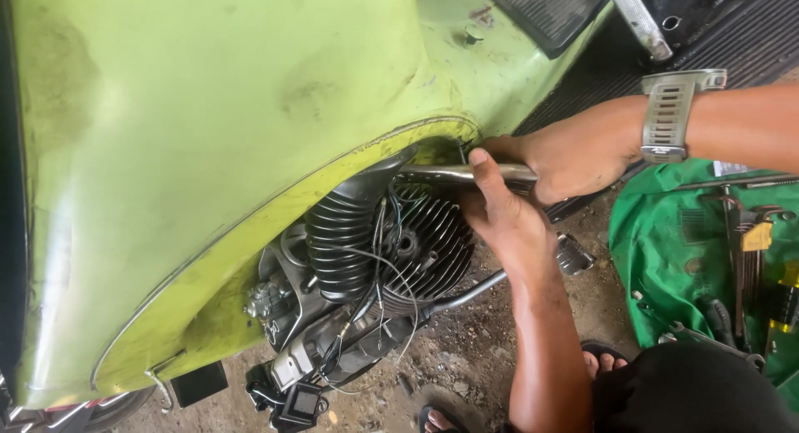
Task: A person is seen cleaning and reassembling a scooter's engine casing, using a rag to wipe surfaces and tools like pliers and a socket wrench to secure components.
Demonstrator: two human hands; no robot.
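Note:
A light-green scooter body (208,108) lies with its engine bay exposed. A finned black cylinder head (424,242) sits there beside a ribbed black rubber hose (337,237) and loose thin wires (387,275). My right hand (574,150), with a grey watch strap on its wrist, is closed around a shiny metal tool shaft (449,173) that reaches in above the cylinder head. My left hand (499,212) comes up from below. Its thumb presses on the same shaft and its fingers rest against the side of the cylinder head.
A green cloth (666,258) at the right carries several hand tools, among them T-handle wrenches (736,233) and a yellow-handled screwdriver (782,304). A chrome tube (470,290) runs below the engine. My sandalled feet (603,358) stand on the dirty concrete floor (454,362). A ribbed black floor mat (732,42) lies at top right.

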